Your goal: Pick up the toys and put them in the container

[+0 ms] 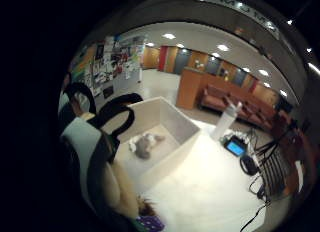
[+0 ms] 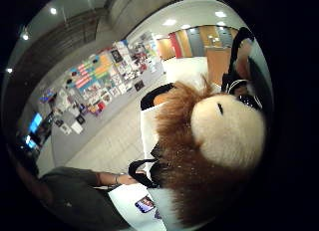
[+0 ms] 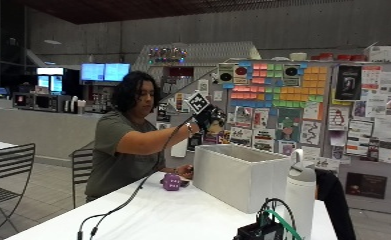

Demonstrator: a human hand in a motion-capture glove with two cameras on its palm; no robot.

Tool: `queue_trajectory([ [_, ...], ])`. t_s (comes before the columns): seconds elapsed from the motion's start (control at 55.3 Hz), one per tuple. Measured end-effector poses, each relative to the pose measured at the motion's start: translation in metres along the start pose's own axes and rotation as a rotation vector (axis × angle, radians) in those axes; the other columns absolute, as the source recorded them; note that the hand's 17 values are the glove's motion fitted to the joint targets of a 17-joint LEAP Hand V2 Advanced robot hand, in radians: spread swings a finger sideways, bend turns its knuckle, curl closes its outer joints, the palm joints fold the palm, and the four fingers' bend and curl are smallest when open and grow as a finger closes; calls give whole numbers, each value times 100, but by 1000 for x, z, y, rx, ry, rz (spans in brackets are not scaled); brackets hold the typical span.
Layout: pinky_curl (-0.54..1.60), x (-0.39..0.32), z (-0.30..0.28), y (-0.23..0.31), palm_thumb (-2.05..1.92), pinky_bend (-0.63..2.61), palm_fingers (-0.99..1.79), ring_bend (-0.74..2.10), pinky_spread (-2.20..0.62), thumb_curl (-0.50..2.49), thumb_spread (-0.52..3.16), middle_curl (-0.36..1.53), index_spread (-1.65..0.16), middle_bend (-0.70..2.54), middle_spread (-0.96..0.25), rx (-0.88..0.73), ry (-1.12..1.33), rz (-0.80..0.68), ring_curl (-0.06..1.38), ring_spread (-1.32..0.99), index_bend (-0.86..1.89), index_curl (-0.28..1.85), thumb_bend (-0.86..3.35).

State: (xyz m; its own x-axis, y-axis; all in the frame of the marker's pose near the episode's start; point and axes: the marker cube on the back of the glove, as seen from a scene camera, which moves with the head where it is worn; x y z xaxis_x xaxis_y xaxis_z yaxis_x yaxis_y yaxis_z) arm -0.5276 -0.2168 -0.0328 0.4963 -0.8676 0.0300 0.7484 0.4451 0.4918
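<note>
Toys were at three places at this moment. Going from left to right in the outside view, a purple toy [image 3: 171, 182] lay on the white table [image 3: 148, 215], just beside the person's bare left hand [image 3: 184, 171] and near the left wall of the white container [image 3: 238, 175]. Higher, the gloved right hand [image 3: 205, 117] was raised in the air with a furry toy [image 3: 216, 122], and it stood above the near left edge of the container, not yet over its middle. So the container lay below the grip and a little to the right of it; I judged that the hand needed to go somewhat further over the opening before any release.

In the thumb side palm view the furry toy [image 2: 209, 141] filled much of the picture, with brown hair and a cream face, and it was pressed close to the palm. The black straps lay around it, so the fingers seemed curled round it, though the fingers themselves were not clearly seen. Its long axis I could not tell.

In the little finger side palm view the open container [image 1: 165, 137] lay under the palm, and a grey and white toy [image 1: 144, 144] was already on its floor.

The inside of the container was hidden in the outside view. The purple toy's form was too small to make out. A white bottle [image 3: 300, 192] stood at the right, in front of the container.
</note>
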Motion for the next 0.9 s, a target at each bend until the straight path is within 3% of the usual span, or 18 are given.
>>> queue_trajectory([
  [0.054, 51, -6, 26, -1, 9, 104, 114, 138, -41, 40, 141, 77, -37, 127, -26, -101, 50, -79, 60, -34, 41, 80, -1],
  [0.127, 48, 1, 60, 5, 3, 97, 100, 132, -41, 38, 139, 75, -37, 122, -25, -305, 116, -8, 57, -32, 36, 81, -3],
  [0.163, 49, 7, 70, 10, -2, 93, 79, 129, -37, 36, 137, 73, -37, 116, -25, -383, 117, 3, 57, -33, 33, 82, -5],
  [0.181, 50, 13, 73, 13, -6, 91, 23, 115, -29, 36, 130, 69, -38, 101, -25, -406, 139, 14, 54, -34, 25, 80, -8],
  [0.217, 57, 24, 78, 19, -7, 99, -3, 108, -23, 35, 125, 68, -36, 94, -23, -426, 216, 47, 58, -32, 25, 85, -8],
  [0.271, 50, 27, 76, 26, -9, 101, -16, 89, -17, 34, 117, 61, -38, 81, -21, -417, 234, 102, 47, -30, 15, 74, -8],
  [0.326, 45, 28, 61, 38, -8, 100, -13, 79, -12, 33, 112, 56, -39, 72, -20, -392, 182, 78, 39, -29, 13, 67, -8],
  [0.398, 43, 41, 36, 65, -7, 103, 3, 88, -10, 32, 108, 52, -40, 64, -19, -374, 200, 9, 38, -29, 12, 61, -7],
  [0.488, 40, 14, 3, 106, -4, 101, 27, 102, -17, 32, 109, 53, -40, 70, -22, -357, -73, 15, 40, -34, 16, 57, -4],
  [0.579, 36, 12, -11, 166, -2, 91, 49, 106, -21, 31, 113, 57, -42, 79, -25, -345, 45, -48, 41, -37, 28, 60, -3],
  [0.76, 38, 19, -3, 280, 2, 94, 77, 123, -34, 32, 122, 63, -41, 85, -30, -581, 160, 46, 48, -41, 26, 64, -1],
  [0.85, 44, 16, 6, 317, 3, 107, 81, 146, -39, 32, 118, 72, -37, 104, -35, -707, 106, 315, 57, -43, 2, 57, -2],
  [0.904, 49, 28, 12, 336, 2, 117, 79, 158, -41, 33, 114, 80, -35, 119, -38, -761, 112, 387, 63, -44, -2, 51, -3],
])
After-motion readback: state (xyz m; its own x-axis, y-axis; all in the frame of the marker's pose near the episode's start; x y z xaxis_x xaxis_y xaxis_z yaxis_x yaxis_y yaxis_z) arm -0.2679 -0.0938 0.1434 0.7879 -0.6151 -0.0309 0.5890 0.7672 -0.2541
